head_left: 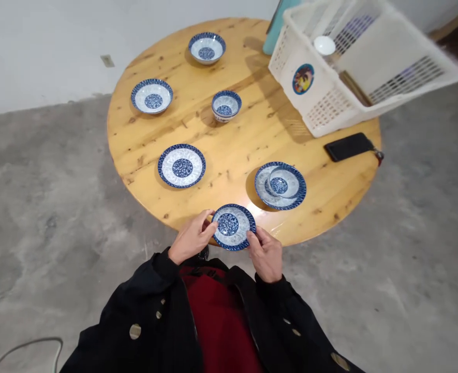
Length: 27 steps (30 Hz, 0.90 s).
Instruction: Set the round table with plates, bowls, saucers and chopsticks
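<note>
- We grip a blue-and-white porcelain plate (233, 227) by its rim, just over the near edge of the round wooden bench (229, 140).
- Our left hand (192, 237) and right hand (265, 254) are closed on opposite sides, which leaves the patterned face uncovered and level.
- A small dish (284, 181) sits tilted on a matching lower plate (262, 189), resting partly on its rim.
- A flat plate (181, 166), a deep bowl (226, 105) and two shallow dishes (151, 96) (206, 47) stand well apart, so none touch.
- A white plastic basket (322, 111) holds a small white bowl (324, 45); a black phone (347, 146) lies just beside it.
</note>
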Motion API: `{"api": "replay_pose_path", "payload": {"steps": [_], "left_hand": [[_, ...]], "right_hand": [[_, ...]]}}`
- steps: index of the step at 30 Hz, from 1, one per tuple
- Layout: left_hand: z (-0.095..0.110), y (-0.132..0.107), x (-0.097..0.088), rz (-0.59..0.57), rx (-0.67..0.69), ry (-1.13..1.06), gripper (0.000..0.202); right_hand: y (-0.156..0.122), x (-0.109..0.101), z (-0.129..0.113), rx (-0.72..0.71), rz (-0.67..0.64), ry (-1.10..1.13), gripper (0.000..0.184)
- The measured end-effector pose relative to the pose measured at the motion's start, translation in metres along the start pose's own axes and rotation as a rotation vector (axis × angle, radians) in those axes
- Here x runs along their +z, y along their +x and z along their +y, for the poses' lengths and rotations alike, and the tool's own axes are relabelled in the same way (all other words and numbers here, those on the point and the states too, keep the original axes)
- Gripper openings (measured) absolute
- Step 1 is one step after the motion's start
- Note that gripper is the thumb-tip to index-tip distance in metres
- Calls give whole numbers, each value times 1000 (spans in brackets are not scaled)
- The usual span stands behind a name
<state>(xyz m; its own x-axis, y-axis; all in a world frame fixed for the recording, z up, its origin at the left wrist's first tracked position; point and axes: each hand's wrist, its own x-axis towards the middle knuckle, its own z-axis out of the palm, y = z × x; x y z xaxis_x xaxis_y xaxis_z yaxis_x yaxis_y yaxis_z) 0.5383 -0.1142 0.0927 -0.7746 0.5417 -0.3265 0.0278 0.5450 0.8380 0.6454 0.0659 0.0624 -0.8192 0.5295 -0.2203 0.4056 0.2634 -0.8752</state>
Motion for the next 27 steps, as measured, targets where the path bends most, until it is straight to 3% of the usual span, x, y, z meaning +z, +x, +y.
{"api": "replay_pose_path", "payload": {"steps": [7,11,14,18,24,27], "left_hand": [[-10,-42,24,-13,-32,-7,41],[-21,-48,19,-47,-5,-90,47],[-28,-45,5,-54,30,-141,49],[-41,-47,-33,-114,37,-144,53],[-82,-66,-123,-54,-10,-155,55],[-107,-69,-160,-53,-3,-149,58]], "right_hand": [[-39,-7,26,-21,-4,6,32],[-49,-1,16,-82,43,-41,28],[-50,9,3,-119,89,-97,26],[-50,43,-15,-108,127,-131,25],[-58,138,-53,-82,37,-31,25],[-64,179,-66,-59,31,0,25]]}}
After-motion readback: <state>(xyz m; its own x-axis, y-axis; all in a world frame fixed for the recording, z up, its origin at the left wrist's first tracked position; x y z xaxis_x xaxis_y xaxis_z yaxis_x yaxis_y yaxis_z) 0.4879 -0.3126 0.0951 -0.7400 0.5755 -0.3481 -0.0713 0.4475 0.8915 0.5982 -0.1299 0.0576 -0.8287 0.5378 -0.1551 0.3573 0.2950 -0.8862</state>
